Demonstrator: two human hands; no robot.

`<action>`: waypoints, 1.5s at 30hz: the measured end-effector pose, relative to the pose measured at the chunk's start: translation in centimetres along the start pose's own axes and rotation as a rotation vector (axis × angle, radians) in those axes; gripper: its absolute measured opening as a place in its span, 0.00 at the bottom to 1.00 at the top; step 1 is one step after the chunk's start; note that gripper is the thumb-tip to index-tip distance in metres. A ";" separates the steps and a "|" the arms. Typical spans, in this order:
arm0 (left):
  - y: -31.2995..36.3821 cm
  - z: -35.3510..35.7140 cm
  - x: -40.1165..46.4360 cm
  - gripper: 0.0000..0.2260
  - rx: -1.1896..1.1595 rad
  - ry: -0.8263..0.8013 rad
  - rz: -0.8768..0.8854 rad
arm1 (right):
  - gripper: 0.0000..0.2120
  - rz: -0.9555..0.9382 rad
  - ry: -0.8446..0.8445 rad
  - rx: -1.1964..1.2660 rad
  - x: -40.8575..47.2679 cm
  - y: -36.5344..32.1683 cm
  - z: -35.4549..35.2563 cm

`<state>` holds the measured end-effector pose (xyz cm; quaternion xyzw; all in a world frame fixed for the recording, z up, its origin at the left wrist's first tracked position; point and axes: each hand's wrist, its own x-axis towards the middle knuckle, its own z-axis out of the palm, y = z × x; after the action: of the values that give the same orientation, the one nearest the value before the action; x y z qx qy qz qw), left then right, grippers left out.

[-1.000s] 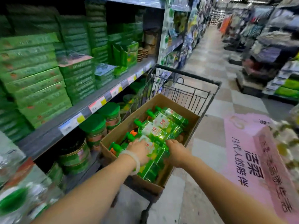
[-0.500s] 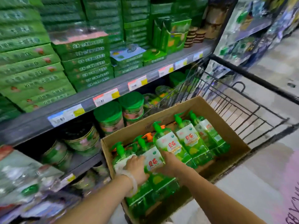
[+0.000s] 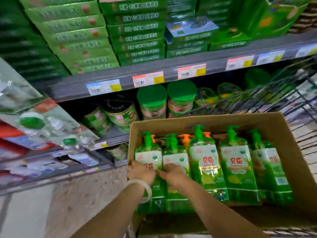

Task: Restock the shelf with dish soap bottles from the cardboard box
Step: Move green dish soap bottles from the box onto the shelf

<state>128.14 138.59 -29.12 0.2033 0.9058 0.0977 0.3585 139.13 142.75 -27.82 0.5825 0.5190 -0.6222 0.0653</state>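
The dish soap bottles (image 3: 205, 165) lie on their backs in a row inside the cardboard box (image 3: 274, 134), green pump heads pointing away from you, a few orange pumps showing beneath. Your left hand (image 3: 140, 171) rests on the bottle at the box's left wall, fingers curled over its white label. Your right hand (image 3: 173, 174) lies on the next bottle, touching your left, fingers reaching across the label; whether it truly grips, you cannot tell. A pale bangle (image 3: 143, 189) circles your left wrist. Beyond your hands the wire cart (image 3: 291, 100) carries the box, and the shelf (image 3: 171, 67) above holds stacked green cartons (image 3: 137, 31), green-lidded tins (image 3: 151, 100) below.
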 end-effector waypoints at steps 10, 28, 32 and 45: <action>-0.4 1.3 0.9 0.38 -0.123 -0.127 -0.096 | 0.13 0.101 -0.021 0.230 1.3 0.7 0.8; -1.5 -0.3 -1.9 0.29 -0.385 -0.157 0.132 | 0.13 -0.147 0.148 0.102 -0.3 1.3 0.0; -1.3 -2.2 -2.8 0.29 -0.609 -0.209 0.203 | 0.14 -0.272 0.222 0.132 -1.5 0.2 -1.1; -3.3 -11.4 -6.1 0.26 -0.960 -0.467 0.397 | 0.28 -0.559 0.032 0.230 -10.3 -5.8 -1.6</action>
<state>123.38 132.55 -18.23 0.2004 0.6011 0.5164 0.5761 139.44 141.12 -15.98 0.4303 0.5864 -0.6615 -0.1829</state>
